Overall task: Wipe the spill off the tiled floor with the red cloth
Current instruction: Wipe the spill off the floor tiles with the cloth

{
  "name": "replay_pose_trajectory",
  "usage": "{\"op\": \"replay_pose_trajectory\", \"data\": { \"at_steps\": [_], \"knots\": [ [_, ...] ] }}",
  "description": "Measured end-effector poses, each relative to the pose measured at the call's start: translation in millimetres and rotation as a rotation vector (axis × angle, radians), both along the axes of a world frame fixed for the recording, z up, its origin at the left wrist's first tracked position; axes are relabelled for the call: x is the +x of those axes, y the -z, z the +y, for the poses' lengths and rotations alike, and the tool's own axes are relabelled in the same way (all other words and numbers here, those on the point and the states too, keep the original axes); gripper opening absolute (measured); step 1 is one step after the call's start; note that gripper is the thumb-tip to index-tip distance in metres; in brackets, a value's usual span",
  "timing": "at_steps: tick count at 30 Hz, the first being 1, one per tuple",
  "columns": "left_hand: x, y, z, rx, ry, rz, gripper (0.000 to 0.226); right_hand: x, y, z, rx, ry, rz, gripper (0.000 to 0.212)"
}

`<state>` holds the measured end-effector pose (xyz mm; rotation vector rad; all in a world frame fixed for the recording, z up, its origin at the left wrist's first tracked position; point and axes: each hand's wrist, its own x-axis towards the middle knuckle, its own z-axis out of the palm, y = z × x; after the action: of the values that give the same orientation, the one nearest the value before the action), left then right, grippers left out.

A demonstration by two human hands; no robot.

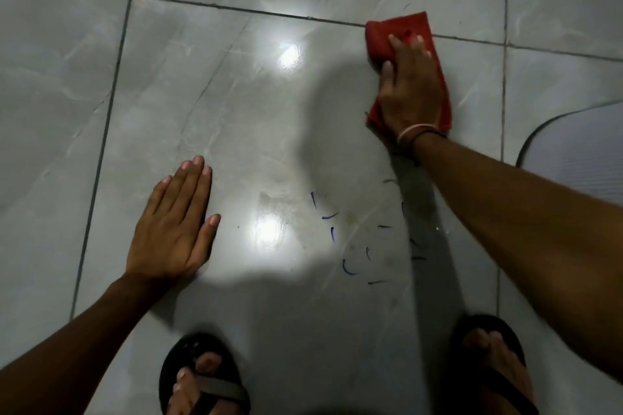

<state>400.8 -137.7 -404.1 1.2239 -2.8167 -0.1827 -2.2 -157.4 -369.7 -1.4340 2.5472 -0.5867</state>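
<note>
The red cloth (381,39) lies flat on the grey tiled floor (219,118) at the upper right, across a grout line. My right hand (409,94) presses down on it, fingers spread over its middle. Nearer to me, between my feet and the cloth, the spill (357,239) shows as a faint wet smear with short dark blue streaks. My left hand (172,232) rests flat on the floor to the left of the spill, fingers together, holding nothing.
My two feet in black sandals (202,377) stand at the bottom edge. A pale mat (580,148) with a dark rim lies at the right edge. Two bright light reflections glare on the tile near the spill.
</note>
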Motion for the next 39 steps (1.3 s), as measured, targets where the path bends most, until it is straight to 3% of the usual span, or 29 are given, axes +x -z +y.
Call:
{"op": "replay_pose_trajectory", "data": {
  "at_steps": [3,7,11,13,15,17,20,22,24,29,32,35,39],
  "knots": [
    [1.5,-0.5,0.8,-0.002,0.004,0.008,0.070,64.1,-1.9,4.4,-0.031,-0.168,-0.012,0.045],
    [-0.5,-2.8,1.9,0.020,-0.011,0.016,0.069,125.4,5.9,85.0,-0.041,-0.845,0.090,0.047],
    [1.0,-2.1,1.5,0.034,-0.020,0.007,0.069,94.2,6.2,129.1,0.096,-1.565,0.086,0.052],
    [1.4,-0.5,1.4,0.035,-0.015,0.004,0.070,61.9,10.8,104.2,0.063,-1.735,0.146,0.049],
    [1.5,1.2,1.4,0.047,-0.019,0.001,0.070,30.4,8.0,64.6,0.032,-1.618,0.230,0.046],
    [1.9,1.2,1.3,0.051,-0.021,-0.005,0.070,14.2,2.2,36.5,0.038,-1.276,0.257,0.049],
    [1.6,-0.9,1.6,0.049,-0.017,-0.012,0.070,39.6,1.4,30.7,0.008,-0.639,0.091,0.047],
    [0.4,-1.6,2.3,0.050,-0.026,-0.007,0.070,78.6,2.6,43.4,-0.022,-0.411,0.019,0.046],
    [0.9,-1.3,2.5,0.038,-0.031,-0.002,0.069,108.5,6.6,74.1,-0.033,-0.464,0.010,0.048],
    [2.5,1.4,1.5,0.049,-0.032,0.000,0.070,109.7,9.1,171.1,0.074,-1.421,0.019,0.050],
    [1.6,1.2,2.7,0.048,-0.049,0.009,0.069,93.3,11.3,148.2,0.076,-1.760,0.049,0.048],
    [1.5,1.5,1.4,0.050,-0.038,0.006,0.069,69.3,14.3,88.0,-0.006,-1.687,0.097,0.045],
    [2.5,2.1,1.9,0.031,-0.030,0.011,0.069,49.2,1.9,26.0,-0.008,-1.057,0.136,0.048]
  ]
}}
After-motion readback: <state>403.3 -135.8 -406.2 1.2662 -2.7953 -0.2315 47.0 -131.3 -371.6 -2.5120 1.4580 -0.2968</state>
